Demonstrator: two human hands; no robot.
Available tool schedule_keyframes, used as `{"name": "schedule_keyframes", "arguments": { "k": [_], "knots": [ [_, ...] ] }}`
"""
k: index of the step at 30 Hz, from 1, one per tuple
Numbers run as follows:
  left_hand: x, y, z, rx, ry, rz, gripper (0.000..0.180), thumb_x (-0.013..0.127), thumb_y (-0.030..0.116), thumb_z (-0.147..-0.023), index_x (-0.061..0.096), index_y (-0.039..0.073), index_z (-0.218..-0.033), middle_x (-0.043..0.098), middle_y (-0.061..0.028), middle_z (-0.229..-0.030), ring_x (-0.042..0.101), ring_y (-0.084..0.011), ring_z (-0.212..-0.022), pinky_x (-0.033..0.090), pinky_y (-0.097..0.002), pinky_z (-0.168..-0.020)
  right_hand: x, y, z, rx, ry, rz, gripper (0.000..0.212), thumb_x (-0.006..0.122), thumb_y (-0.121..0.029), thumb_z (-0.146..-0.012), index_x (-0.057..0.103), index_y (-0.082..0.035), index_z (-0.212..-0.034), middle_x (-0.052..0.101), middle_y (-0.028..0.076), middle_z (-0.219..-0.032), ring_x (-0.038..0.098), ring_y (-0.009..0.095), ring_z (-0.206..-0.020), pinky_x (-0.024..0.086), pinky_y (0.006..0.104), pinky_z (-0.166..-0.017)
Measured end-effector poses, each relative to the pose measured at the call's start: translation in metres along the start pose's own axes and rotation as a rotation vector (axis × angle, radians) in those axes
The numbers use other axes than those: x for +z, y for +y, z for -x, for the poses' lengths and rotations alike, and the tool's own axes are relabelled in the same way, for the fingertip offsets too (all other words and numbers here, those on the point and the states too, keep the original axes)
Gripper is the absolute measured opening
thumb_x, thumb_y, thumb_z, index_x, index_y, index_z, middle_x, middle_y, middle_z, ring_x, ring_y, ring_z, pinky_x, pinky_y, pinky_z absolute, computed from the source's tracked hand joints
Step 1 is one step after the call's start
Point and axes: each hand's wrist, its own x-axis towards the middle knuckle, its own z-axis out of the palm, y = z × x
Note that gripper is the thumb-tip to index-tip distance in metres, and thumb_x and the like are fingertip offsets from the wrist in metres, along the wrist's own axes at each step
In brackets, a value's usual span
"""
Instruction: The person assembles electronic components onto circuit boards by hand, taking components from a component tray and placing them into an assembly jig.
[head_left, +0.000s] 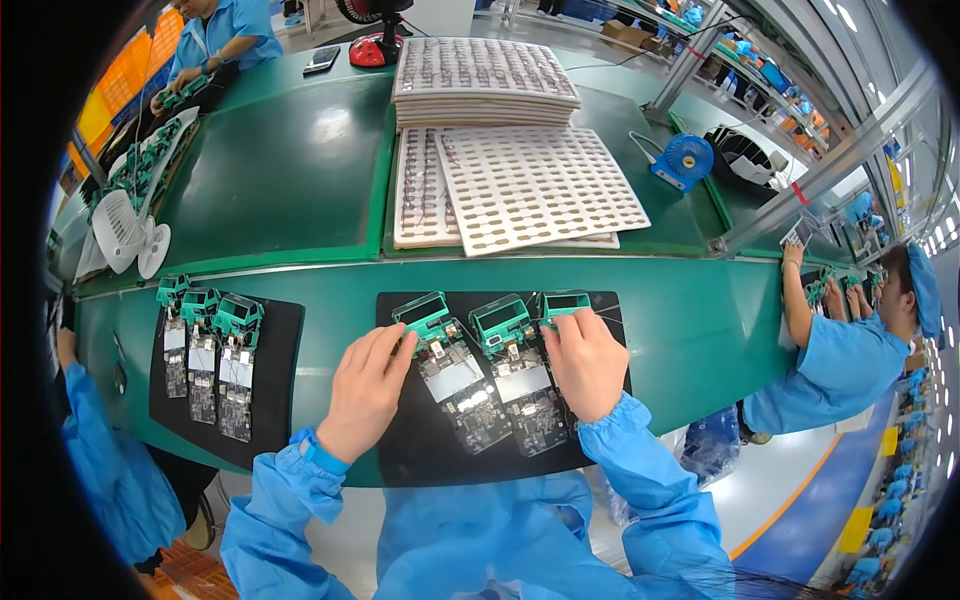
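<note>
Three circuit boards with green plastic housings at their far ends lie side by side on a black mat in front of me. My left hand is closed, its fingertips at the near left edge of the left green housing; what they pinch is hidden. Bent fingers of my right hand grip the near edge of the right green housing and cover much of its board. Between my hands sits the middle green housing, attached to a dark circuit board with a silvery block.
Left of me, another black mat holds three similar assemblies. White trays are stacked beyond the bench's raised edge. A blue fan and a white fan stand on either side. Co-workers sit at the left, far left and right.
</note>
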Motion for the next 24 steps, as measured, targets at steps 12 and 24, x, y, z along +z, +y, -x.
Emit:
{"name": "schedule_keyframes", "arguments": {
  "k": [12,24],
  "knots": [
    [-0.004,-0.007,-0.003,0.021,0.018,0.120,0.040,0.064,-0.004,-0.077,0.064,-0.003,-0.117,0.059,-0.0139,-0.114,0.061,-0.0307,-0.106,0.052,-0.0407,-0.088,0.009,0.034,-0.009,0.260,0.116,-0.423,0.013,0.070,0.002,-0.079,0.058,-0.002,-0.076,0.055,0.009,-0.072,0.057,0.019,-0.059,0.047,0.0325,-0.054],
    [-0.004,-0.040,-0.015,0.272,0.054,0.077,0.028,0.068,0.004,-0.076,0.068,0.000,-0.104,0.065,-0.0084,-0.099,0.065,-0.0242,-0.092,0.053,-0.0359,-0.081,0.016,-0.029,-0.011,-0.292,0.017,-0.294,0.015,0.076,-0.001,-0.076,0.061,-0.006,-0.075,0.058,0.006,-0.073,0.061,0.022,-0.059,0.050,0.0337,-0.051]
  ]
}}
